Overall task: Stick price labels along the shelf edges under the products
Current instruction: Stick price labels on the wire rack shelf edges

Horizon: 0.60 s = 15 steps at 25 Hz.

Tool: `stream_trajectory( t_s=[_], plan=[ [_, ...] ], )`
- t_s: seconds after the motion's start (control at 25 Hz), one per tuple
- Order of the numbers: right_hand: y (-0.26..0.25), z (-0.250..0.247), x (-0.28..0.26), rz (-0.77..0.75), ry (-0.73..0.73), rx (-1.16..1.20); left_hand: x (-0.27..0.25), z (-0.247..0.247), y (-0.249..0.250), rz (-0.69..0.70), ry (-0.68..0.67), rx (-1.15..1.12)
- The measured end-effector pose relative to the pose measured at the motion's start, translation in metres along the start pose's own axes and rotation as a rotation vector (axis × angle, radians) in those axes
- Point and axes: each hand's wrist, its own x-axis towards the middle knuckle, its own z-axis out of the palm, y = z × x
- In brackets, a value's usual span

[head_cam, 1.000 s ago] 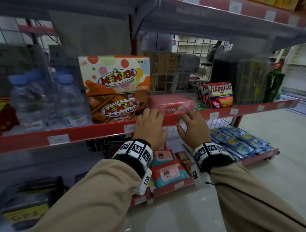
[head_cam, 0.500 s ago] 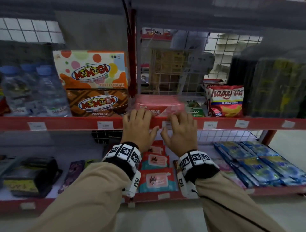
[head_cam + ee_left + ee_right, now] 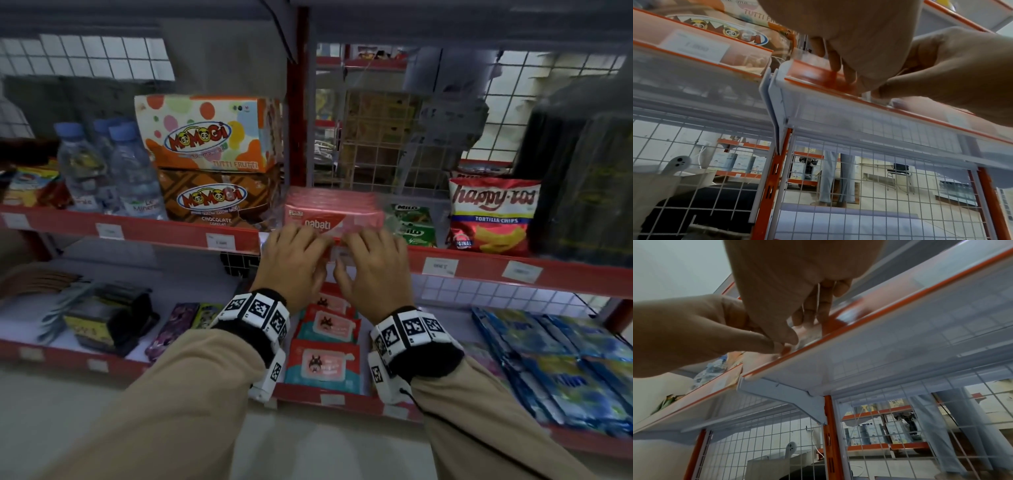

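Observation:
The red shelf edge (image 3: 479, 270) runs under a pink nabati wafer pack (image 3: 334, 212). My left hand (image 3: 294, 263) and right hand (image 3: 373, 267) lie side by side on that edge just below the pack. A small white price label (image 3: 337, 255) shows in the gap between them. In the left wrist view my left fingers (image 3: 838, 69) press straight onto the red strip (image 3: 809, 73). In the right wrist view my right fingers (image 3: 818, 309) and thumb press the label (image 3: 809, 337) against the strip. Most of the label is hidden under my hands.
Other labels (image 3: 221, 241) (image 3: 440, 266) sit on the same edge. Momogi boxes (image 3: 209, 171) and water bottles (image 3: 133, 181) stand to the left, a Milo pack (image 3: 411, 222) and a tortilla chips bag (image 3: 493, 216) to the right. The lower shelf holds wipes packs (image 3: 323, 363).
Both hands stay on the shelf edge under the nabati pack and have drawn closer together. The head view has swung to face the shelf squarely.

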Motion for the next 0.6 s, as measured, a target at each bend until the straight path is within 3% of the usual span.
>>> stream_trajectory(
  t_s=[0.36, 0.6],
  plan=[
    [-0.007, 0.000, 0.004, 0.074, -0.024, 0.002, 0.004, -0.007, 0.002, -0.015, -0.086, -0.011],
    [-0.007, -0.009, 0.016, 0.057, -0.230, -0.023, 0.003, -0.005, -0.005, 0.007, -0.090, -0.064]
  ],
)
